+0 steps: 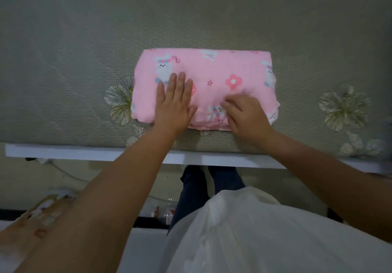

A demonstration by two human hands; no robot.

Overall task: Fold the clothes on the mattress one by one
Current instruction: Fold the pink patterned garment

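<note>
Pink cloth [212, 75] folded on mattress [84, 39], L hand [175, 105] flat, R hand [246, 115] maybe pinching.

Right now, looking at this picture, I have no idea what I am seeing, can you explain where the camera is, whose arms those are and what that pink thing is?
There is no machine here. The one picture comes from a wide-angle camera worn on a person's head, looking forward and down, so the two bare arms reaching in from below are that person's own. They stand at the edge of a grey-green mattress printed with pale flowers. On it lies a pink cloth with bunnies and flowers, already folded into a rectangle. The left hand lies flat on it, fingers straight, pressing it down. The right hand has its fingers bent on the cloth's near edge; it is blurred, so I cannot tell if it pinches the fabric. Nothing is lifted off the surface.
</note>
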